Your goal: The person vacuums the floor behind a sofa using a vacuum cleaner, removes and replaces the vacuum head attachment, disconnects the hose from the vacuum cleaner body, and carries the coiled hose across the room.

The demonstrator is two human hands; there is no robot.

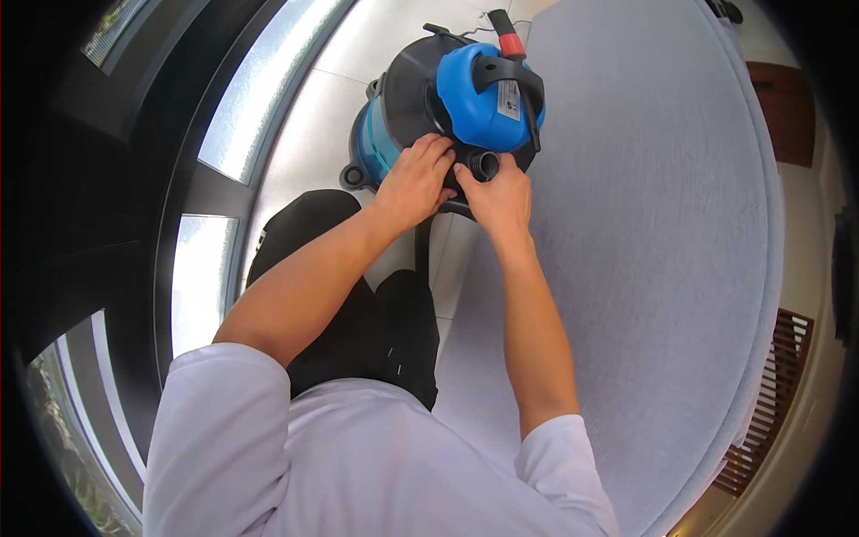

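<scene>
A canister vacuum cleaner [413,85] with a black lid, a blue motor top and a blue lower drum stands on the floor in front of me. My left hand [417,179] is curled over the near part of its black lid, its fingers bent and the thumb low by the rim. Thumb and fingers of my right hand [497,199] close around a short black hose fitting [485,165], whose round hollow end faces up. That fitting sits at the near side of the lid, beside the blue top; whether it is attached there I cannot tell.
A grey upholstered sofa or bed [644,224] fills the right side, close to the vacuum. At left are dark-framed glass doors [259,98]. Pale floor tiles [335,98] lie underneath. The vacuum's black carry handle [514,72] and a red-and-black piece [510,43] rise on top.
</scene>
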